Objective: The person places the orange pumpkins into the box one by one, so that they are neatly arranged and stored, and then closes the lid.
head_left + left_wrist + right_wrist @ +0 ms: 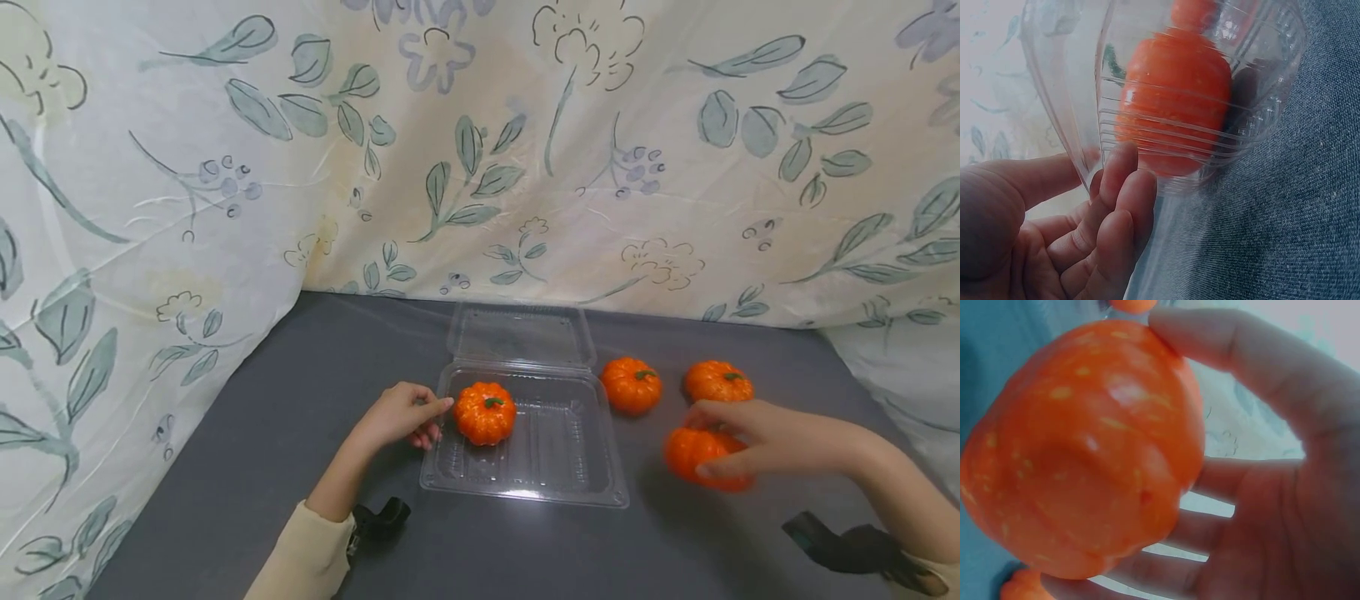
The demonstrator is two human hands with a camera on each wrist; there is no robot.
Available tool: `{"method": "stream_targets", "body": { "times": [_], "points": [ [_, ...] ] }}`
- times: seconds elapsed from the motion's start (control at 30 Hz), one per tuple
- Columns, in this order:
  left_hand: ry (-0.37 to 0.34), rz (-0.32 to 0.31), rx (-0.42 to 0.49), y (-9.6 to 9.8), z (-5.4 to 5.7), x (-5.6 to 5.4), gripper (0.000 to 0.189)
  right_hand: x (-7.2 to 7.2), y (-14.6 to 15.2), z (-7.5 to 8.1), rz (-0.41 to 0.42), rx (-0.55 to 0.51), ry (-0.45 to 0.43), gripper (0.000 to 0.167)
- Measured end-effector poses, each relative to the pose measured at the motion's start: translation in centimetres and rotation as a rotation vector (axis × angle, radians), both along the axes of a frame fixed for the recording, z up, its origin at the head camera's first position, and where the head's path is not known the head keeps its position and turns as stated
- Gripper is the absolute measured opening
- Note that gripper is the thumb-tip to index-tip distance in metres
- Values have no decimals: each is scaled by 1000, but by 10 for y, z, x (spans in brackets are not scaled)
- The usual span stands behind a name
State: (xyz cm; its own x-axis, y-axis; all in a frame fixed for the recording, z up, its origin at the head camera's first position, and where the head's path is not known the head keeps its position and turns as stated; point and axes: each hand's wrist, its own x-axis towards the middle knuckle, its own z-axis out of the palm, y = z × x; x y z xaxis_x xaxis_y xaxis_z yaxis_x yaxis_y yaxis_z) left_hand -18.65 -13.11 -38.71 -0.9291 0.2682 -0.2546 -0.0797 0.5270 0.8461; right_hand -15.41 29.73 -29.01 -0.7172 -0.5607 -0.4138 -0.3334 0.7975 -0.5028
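A clear plastic clamshell box (543, 454) lies unfolded, its lid (521, 337) laid back behind it. Inside, toward the left wall, sits one small orange pumpkin (483, 414) with a green stem. My left hand (401, 417) pinches the box's left rim between thumb and fingers; the left wrist view shows the fingertips (1124, 159) against the ribbed wall. To the right of the box, my right hand (780, 440) grips another orange pumpkin (693, 457), blurred in the head view. Up close, the thumb and fingers curl round this glossy, yellow-flecked pumpkin (1085, 450).
Two more pumpkins rest on the dark grey cloth (360, 333): one pumpkin (632, 387) beside the box's right back corner, the other pumpkin (717, 381) farther right, just behind my right hand. A floral curtain (525, 167) hangs along the back and sides.
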Motion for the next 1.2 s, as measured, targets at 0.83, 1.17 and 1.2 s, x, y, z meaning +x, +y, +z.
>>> {"method": "stream_targets", "body": {
  "times": [0.83, 1.17, 1.2],
  "points": [
    [1, 4, 11, 2, -3, 0, 30, -22, -101, 35, 160, -76, 48, 39],
    [-5, 14, 5, 2, -1, 2, 28, -31, -132, 29, 267, -65, 81, 38],
    [-4, 15, 4, 2, -1, 2, 29, -32, -135, 28, 276, -70, 76, 39]
  ]
}}
